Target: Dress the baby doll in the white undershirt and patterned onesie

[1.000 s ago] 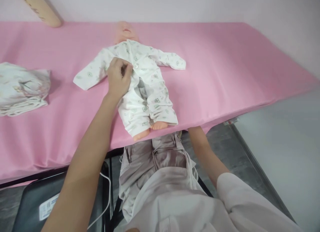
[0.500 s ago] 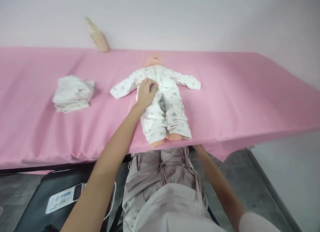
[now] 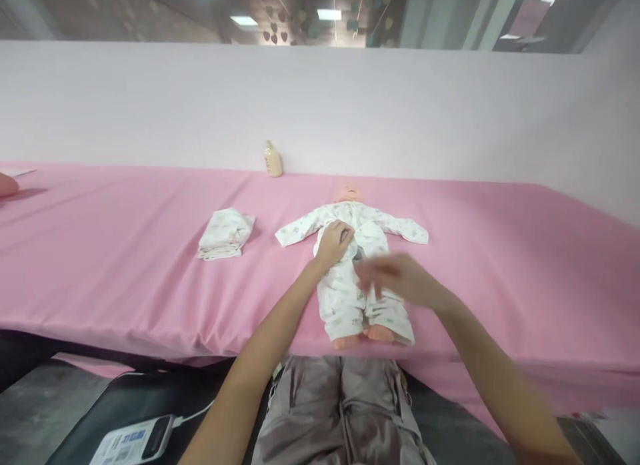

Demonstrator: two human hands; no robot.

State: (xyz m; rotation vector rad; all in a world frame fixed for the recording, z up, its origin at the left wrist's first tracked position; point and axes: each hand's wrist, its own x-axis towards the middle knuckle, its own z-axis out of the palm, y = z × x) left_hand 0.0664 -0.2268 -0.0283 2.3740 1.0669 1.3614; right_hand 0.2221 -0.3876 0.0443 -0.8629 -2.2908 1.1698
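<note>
A baby doll [image 3: 345,343] lies on its back on the pink-covered table, feet toward me, in a white patterned baby romper [image 3: 340,305] with both sleeves spread out. My left hand [image 3: 336,243] rests at the romper's waist, its fingers curled and closed on the fabric. Over the doll's legs hovers my right hand [image 3: 400,277], smeared by motion, so its fingers are unclear. Between the legs a small grey patch shows through the romper's front. Only part of the doll's head [image 3: 349,193] shows above the collar.
Left of the doll sits a folded white cloth stack [image 3: 227,234]. A pump bottle [image 3: 273,159] stands against the back wall. The pink cover [image 3: 125,251] hangs over the table's front edge. On a black seat [image 3: 150,391] at lower left lies a white device [image 3: 135,441] with a cable.
My right hand has come up from below the table edge to above the doll's legs. My left hand stays at the romper's waist. The view has tilted up and swung left.
</note>
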